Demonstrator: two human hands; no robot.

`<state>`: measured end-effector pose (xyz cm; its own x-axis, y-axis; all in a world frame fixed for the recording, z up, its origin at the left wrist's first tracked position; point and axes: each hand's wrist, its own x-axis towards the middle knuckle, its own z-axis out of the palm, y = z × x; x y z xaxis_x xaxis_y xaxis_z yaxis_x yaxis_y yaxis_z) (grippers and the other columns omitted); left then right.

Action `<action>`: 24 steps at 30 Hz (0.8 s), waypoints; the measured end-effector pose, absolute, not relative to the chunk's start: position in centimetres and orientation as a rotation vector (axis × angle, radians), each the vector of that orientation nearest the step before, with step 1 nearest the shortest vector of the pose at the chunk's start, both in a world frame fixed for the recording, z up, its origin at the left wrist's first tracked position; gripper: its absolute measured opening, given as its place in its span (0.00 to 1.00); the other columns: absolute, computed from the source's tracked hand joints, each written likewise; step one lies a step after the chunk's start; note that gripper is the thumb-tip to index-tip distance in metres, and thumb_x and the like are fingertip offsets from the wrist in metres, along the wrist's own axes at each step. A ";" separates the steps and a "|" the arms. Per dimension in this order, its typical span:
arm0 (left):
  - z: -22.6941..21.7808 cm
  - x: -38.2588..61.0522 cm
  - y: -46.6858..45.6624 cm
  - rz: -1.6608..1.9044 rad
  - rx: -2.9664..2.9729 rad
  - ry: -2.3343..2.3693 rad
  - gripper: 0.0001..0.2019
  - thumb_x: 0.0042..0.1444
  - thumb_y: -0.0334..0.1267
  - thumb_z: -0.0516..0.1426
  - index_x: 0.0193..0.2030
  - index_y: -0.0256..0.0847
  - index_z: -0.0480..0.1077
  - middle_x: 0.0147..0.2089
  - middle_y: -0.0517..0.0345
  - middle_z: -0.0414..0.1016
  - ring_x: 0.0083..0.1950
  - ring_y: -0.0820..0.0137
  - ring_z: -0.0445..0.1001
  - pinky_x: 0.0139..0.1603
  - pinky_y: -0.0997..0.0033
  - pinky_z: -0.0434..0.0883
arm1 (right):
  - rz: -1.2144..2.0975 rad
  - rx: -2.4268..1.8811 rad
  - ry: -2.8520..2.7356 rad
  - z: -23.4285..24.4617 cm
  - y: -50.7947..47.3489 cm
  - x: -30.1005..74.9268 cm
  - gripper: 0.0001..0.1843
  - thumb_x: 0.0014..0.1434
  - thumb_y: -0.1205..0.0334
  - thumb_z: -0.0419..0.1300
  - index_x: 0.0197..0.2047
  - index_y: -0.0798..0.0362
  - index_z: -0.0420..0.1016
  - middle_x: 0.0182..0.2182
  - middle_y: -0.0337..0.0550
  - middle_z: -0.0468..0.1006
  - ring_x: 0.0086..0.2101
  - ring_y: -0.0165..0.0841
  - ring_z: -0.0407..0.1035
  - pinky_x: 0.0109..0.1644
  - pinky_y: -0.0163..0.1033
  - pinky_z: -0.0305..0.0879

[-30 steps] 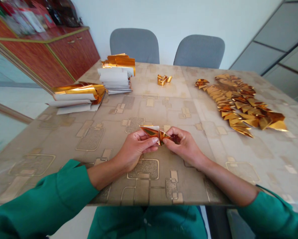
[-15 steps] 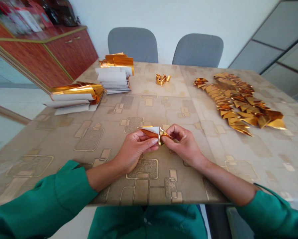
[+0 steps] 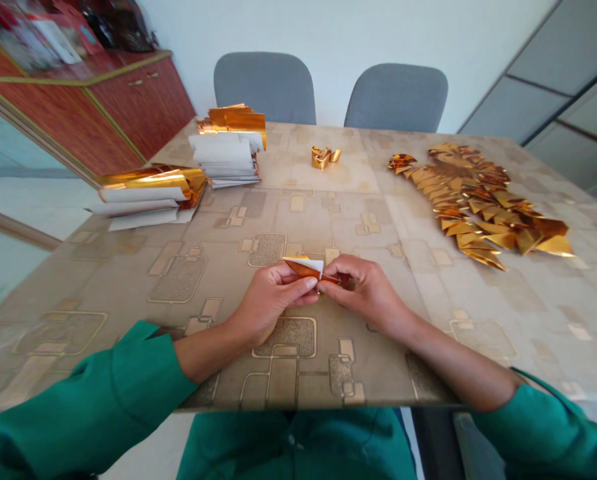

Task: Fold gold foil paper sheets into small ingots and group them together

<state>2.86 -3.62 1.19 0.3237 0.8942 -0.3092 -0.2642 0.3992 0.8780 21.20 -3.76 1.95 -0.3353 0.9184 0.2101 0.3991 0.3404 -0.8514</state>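
Observation:
Just above the near part of the table, both of my hands hold one small piece of folded gold foil paper (image 3: 306,265), gold on one face and white on the other. My left hand (image 3: 281,287) pinches its left part between thumb and fingers. On the right end, the thumb and fingertips of my right hand (image 3: 356,280) are closed and cover much of that end. The fingertips of the two hands almost meet at the middle of the piece.
Two stacks of gold-and-white foil sheets, a nearer one (image 3: 148,200) and a farther one (image 3: 228,157), lie at the left. A folded gold foil piece (image 3: 322,157) sits at the back middle. Many folded gold pieces (image 3: 478,200) spread over the right. Grey chairs (image 3: 265,87) stand behind.
My right hand has moved slightly left and closed over the right end of the folded paper. Less of that end shows now. My left hand keeps its pinch.

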 end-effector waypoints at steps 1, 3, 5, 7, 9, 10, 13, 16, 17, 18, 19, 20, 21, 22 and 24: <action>1.2 2.8 -3.6 0.889 0.821 0.926 0.12 0.47 0.37 0.69 0.39 0.37 0.79 0.37 0.56 0.81 0.37 0.73 0.78 0.40 0.74 0.77 | 0.971 -1.140 -1.857 2.0 -3.8 21.2 0.08 0.59 0.59 0.62 0.31 0.52 0.73 0.26 0.37 0.72 0.27 0.28 0.62 0.31 0.36 0.56; 1.2 2.7 -3.5 0.903 0.808 0.921 0.11 0.47 0.37 0.69 0.38 0.38 0.79 0.38 0.56 0.81 0.37 0.73 0.78 0.40 0.74 0.77 | 1.064 -1.111 -1.766 2.0 -3.9 21.2 0.09 0.61 0.57 0.61 0.33 0.52 0.72 0.27 0.36 0.71 0.27 0.27 0.61 0.30 0.35 0.57; 1.3 2.7 -3.5 0.911 0.800 0.923 0.11 0.47 0.37 0.69 0.38 0.38 0.79 0.38 0.56 0.81 0.38 0.73 0.78 0.41 0.75 0.77 | 1.091 -1.104 -1.715 2.1 -4.0 21.2 0.09 0.62 0.57 0.60 0.33 0.52 0.70 0.26 0.35 0.70 0.25 0.27 0.61 0.30 0.34 0.57; 1.4 2.7 -3.6 0.900 0.802 0.921 0.11 0.47 0.37 0.69 0.38 0.38 0.79 0.38 0.57 0.81 0.37 0.73 0.78 0.41 0.75 0.77 | 1.017 -1.123 -1.758 2.2 -4.0 21.2 0.09 0.62 0.59 0.60 0.31 0.52 0.70 0.25 0.36 0.70 0.26 0.27 0.62 0.31 0.35 0.58; 1.4 2.8 -3.6 0.878 0.808 0.915 0.11 0.47 0.37 0.69 0.37 0.38 0.79 0.37 0.56 0.81 0.36 0.74 0.77 0.41 0.74 0.77 | 0.910 -1.141 -1.840 2.3 -3.9 21.1 0.09 0.61 0.60 0.61 0.29 0.52 0.71 0.26 0.38 0.71 0.28 0.29 0.64 0.33 0.36 0.59; 1.4 2.8 -3.7 0.869 0.810 0.914 0.11 0.47 0.37 0.69 0.37 0.38 0.79 0.37 0.56 0.80 0.36 0.74 0.77 0.40 0.74 0.77 | 0.873 -1.144 -1.871 2.3 -3.9 21.1 0.09 0.61 0.61 0.61 0.29 0.52 0.71 0.27 0.38 0.72 0.29 0.29 0.64 0.34 0.37 0.59; 1.3 2.8 -3.6 0.873 0.815 0.912 0.10 0.48 0.38 0.69 0.37 0.37 0.79 0.37 0.56 0.80 0.36 0.73 0.77 0.40 0.73 0.77 | 0.877 -1.115 -1.897 2.5 -3.9 21.0 0.09 0.63 0.60 0.59 0.31 0.52 0.72 0.27 0.38 0.72 0.30 0.30 0.65 0.35 0.37 0.60; 1.1 2.7 -3.5 0.895 0.797 0.895 0.11 0.48 0.39 0.69 0.38 0.38 0.78 0.38 0.56 0.80 0.37 0.73 0.78 0.40 0.73 0.77 | 0.959 -1.057 -1.874 2.7 -4.0 21.1 0.09 0.65 0.58 0.57 0.35 0.52 0.73 0.30 0.39 0.73 0.32 0.30 0.66 0.37 0.38 0.61; 1.2 2.7 -3.5 0.903 0.783 0.893 0.11 0.48 0.39 0.69 0.38 0.38 0.78 0.39 0.56 0.80 0.37 0.73 0.78 0.40 0.74 0.77 | 0.998 -1.054 -1.850 2.8 -4.0 21.1 0.08 0.64 0.57 0.58 0.36 0.52 0.73 0.30 0.39 0.74 0.32 0.30 0.66 0.36 0.38 0.61; 1.2 2.7 -3.5 0.911 0.767 0.895 0.11 0.48 0.39 0.69 0.38 0.37 0.78 0.39 0.55 0.80 0.37 0.73 0.78 0.40 0.74 0.77 | 1.034 -1.063 -1.814 2.8 -4.0 21.2 0.07 0.63 0.57 0.59 0.37 0.52 0.73 0.31 0.39 0.74 0.31 0.30 0.66 0.36 0.37 0.62; 1.3 2.6 -3.4 0.921 0.752 0.898 0.12 0.48 0.38 0.69 0.38 0.37 0.78 0.40 0.55 0.80 0.37 0.73 0.78 0.40 0.74 0.77 | 1.064 -1.080 -1.774 2.7 -4.0 21.2 0.07 0.61 0.57 0.61 0.38 0.52 0.72 0.31 0.39 0.74 0.31 0.29 0.66 0.35 0.37 0.62; 1.4 2.6 -3.4 0.931 0.740 0.903 0.12 0.48 0.38 0.69 0.38 0.37 0.78 0.40 0.55 0.80 0.37 0.73 0.78 0.40 0.75 0.77 | 1.088 -1.098 -1.735 2.7 -4.0 21.3 0.07 0.59 0.58 0.62 0.38 0.51 0.72 0.31 0.39 0.74 0.30 0.29 0.65 0.34 0.36 0.62; 1.4 2.6 -3.4 0.940 0.730 0.908 0.12 0.48 0.38 0.69 0.39 0.36 0.78 0.40 0.55 0.80 0.38 0.73 0.78 0.40 0.75 0.77 | 1.103 -1.109 -1.704 2.6 -4.0 21.3 0.07 0.57 0.58 0.64 0.37 0.51 0.71 0.31 0.38 0.73 0.29 0.28 0.65 0.33 0.36 0.61; 1.5 2.6 -3.4 0.949 0.723 0.912 0.12 0.48 0.37 0.69 0.39 0.36 0.78 0.40 0.54 0.80 0.38 0.73 0.78 0.39 0.75 0.77 | 1.111 -1.113 -1.685 2.6 -3.9 21.3 0.07 0.56 0.59 0.64 0.36 0.51 0.71 0.30 0.37 0.73 0.28 0.28 0.64 0.32 0.35 0.61; 1.6 2.6 -3.4 0.958 0.716 0.912 0.12 0.47 0.37 0.69 0.38 0.36 0.78 0.39 0.55 0.80 0.38 0.73 0.78 0.39 0.76 0.77 | 1.126 -1.104 -1.677 2.4 -3.9 21.3 0.07 0.57 0.59 0.63 0.34 0.51 0.69 0.28 0.36 0.71 0.27 0.27 0.62 0.30 0.35 0.59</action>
